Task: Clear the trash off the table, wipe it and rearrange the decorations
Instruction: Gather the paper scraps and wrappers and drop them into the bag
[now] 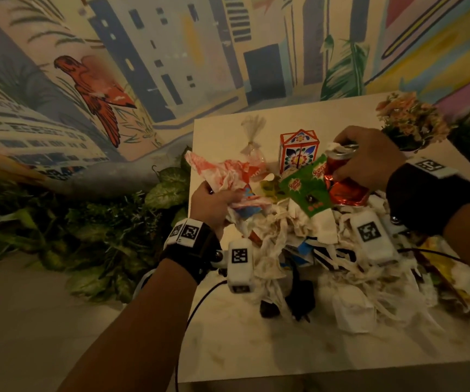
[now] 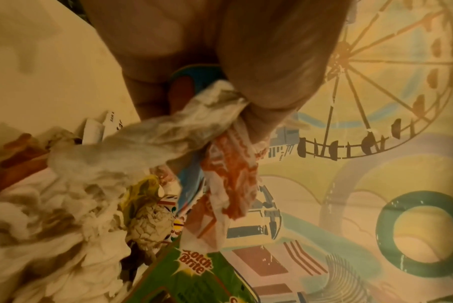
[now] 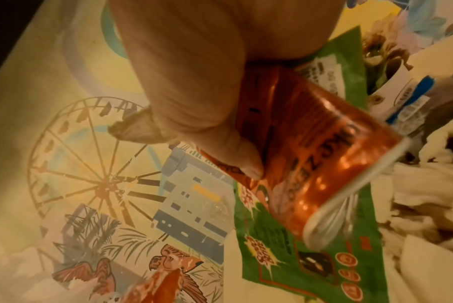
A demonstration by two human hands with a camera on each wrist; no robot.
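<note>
A heap of crumpled white tissues and wrappers covers the white table. My left hand grips a bunch of trash at the heap's left: a red-and-white wrapper and a soiled tissue. My right hand holds a dented red soda can tilted above the heap, fingers curled round its top. A green Scotch-Brite packet lies between the hands.
A red-and-white floral box and a clear knotted bag stand behind the heap. An orange flower pot sits at the table's far right corner. Green foliage lines the floor to the left. A mural wall rises behind.
</note>
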